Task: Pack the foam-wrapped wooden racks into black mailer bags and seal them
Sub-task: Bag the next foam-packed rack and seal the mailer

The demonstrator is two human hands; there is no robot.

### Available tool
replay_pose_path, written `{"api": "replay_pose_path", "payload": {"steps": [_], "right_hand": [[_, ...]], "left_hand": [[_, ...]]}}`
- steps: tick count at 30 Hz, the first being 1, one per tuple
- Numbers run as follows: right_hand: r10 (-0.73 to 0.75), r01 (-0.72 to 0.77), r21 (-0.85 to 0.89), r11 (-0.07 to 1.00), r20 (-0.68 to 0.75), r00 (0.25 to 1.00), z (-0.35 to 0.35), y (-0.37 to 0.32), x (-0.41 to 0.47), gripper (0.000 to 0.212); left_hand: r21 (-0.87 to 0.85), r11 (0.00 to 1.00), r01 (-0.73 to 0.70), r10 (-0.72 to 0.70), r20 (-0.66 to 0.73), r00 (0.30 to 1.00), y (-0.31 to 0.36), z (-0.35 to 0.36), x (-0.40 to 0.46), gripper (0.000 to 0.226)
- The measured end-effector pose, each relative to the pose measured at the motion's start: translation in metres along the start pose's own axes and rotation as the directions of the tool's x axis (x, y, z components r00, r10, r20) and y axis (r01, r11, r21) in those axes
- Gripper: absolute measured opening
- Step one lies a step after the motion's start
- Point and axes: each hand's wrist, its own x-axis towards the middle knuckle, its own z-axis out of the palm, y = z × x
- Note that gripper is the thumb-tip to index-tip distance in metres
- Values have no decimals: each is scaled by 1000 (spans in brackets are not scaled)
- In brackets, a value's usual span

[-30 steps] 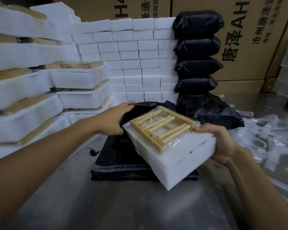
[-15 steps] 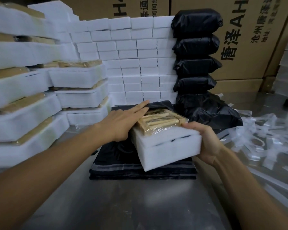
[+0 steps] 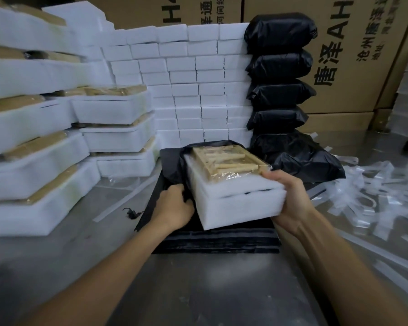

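Since half a second ago: left hand (image 3: 174,205) dropped off the top of the rack to the bag's near edge, bundle slid deeper into the opening.

Nearest, both forearms reaching forward over the grey counter (image 3: 198,290), wrists low. Left fingers curled shut on the lip of the black mailer bag (image 3: 174,158), pinning it beside the bundle's left face. Right hand (image 3: 290,198) cupping the near right corner of the foam-wrapped wooden rack (image 3: 231,187), thumb over the top edge, fingers wrapped under and closed on the foam. Bundle tilted, far end already inside the bag's mouth, near end still out, lying over the stack of flat bags (image 3: 217,240) beneath.

Likely trouble: foam corner snagging the thin film and tearing it, or the lip slipping from the left fingers so the mouth folds shut; loose film wrap over the slats could also bunch up.

Beyond the fingers, sealed black parcels (image 3: 278,67) stacked at right, wrapped racks (image 3: 113,109) piled left, foam block wall (image 3: 198,85) behind, cartons (image 3: 339,55) farthest.
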Motion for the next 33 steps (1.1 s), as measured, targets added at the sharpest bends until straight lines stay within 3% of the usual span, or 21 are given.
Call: {"api": "replay_pose_path", "payload": {"steps": [3, 6, 8, 10, 14, 16, 19, 22, 24, 27, 33], "right_hand": [[12, -15, -105, 994, -27, 1000, 1, 4, 1, 24], [26, -36, -191, 981, -58, 998, 3, 7, 2, 24], [23, -36, -238, 971, -55, 998, 4, 8, 3, 30], [21, -32, -257, 966, -45, 999, 5, 9, 4, 33], [-5, -9, -265, 964, -50, 999, 1, 8, 5, 40], [-17, 3, -289, 957, -44, 999, 1, 9, 5, 53], [-22, 9, -329, 944, -36, 999, 6, 10, 6, 60], [-27, 12, -365, 931, -37, 999, 6, 10, 7, 64], [-18, 4, -382, 924, -33, 999, 5, 11, 7, 67], [-9, -5, -412, 911, -31, 999, 6, 13, 10, 88], [-71, 18, -354, 935, -138, 988, 14, 27, 18, 119]], "left_hand": [[-29, 999, -36, 39, 122, 992, -3, -3, -5, 9], [46, 999, 13, -11, -29, 1000, -5, -11, -4, 7], [156, 988, -13, 42, -184, 982, 1, -21, 2, 22], [193, 977, -91, 126, -180, 975, 9, -30, 12, 36], [-34, 985, -169, 161, -168, 973, 24, -49, 39, 36], [119, 960, -253, 270, -154, 950, 33, -53, 51, 43], [481, 800, -359, 422, -26, 906, 45, -47, 64, 38], [670, 622, -405, 515, 39, 856, 57, -38, 75, 18], [704, 583, -405, 527, 52, 848, 67, -36, 79, 17], [710, 560, -428, 566, 49, 823, 86, -32, 79, 25], [745, 285, -603, 760, 208, 616, 107, -16, 42, 13]]}}
